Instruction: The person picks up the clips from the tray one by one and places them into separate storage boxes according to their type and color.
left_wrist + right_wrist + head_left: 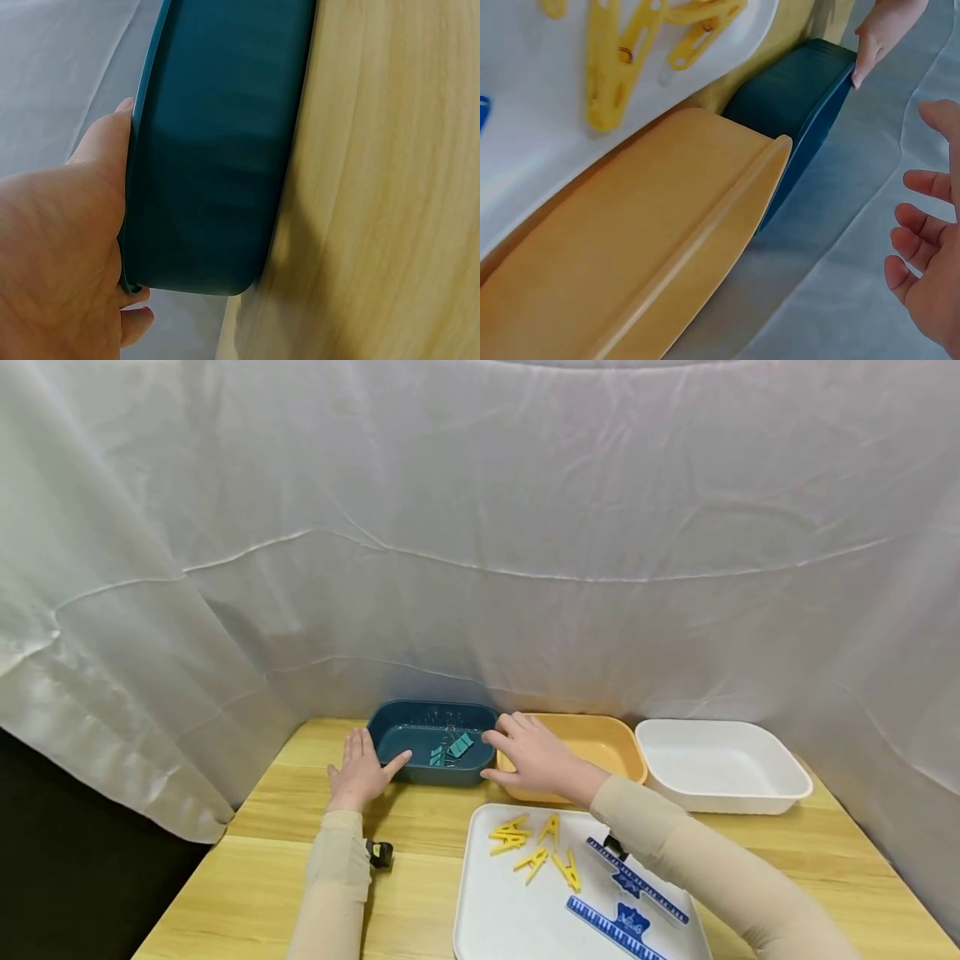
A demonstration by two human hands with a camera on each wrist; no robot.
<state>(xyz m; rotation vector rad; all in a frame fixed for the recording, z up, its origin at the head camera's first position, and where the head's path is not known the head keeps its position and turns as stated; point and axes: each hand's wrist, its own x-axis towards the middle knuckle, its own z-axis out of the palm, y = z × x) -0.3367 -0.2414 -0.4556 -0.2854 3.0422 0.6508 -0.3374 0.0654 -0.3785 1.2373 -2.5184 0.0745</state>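
My left hand (360, 774) lies at the left end of a dark teal bin (431, 775), fingers spread and thumb along the near rim. In the left wrist view, the thumb (105, 142) touches the bin's rim. Inside the bin are several small teal clips with thin wire handles (459, 745). My right hand (536, 756) hovers over the left part of a yellow-orange bin (611, 752), beside the teal bin's right end. Its fingers (922, 225) are loosely bent, with nothing between them and the thumb.
A white bin (723, 760) stands on the right. In front, a white tray (510, 918) holds several yellow clothespins (534, 862) and two blue rulers with a piano-key pattern (611, 928). A pale curtain (480, 568) hangs behind the wooden table (247, 877).
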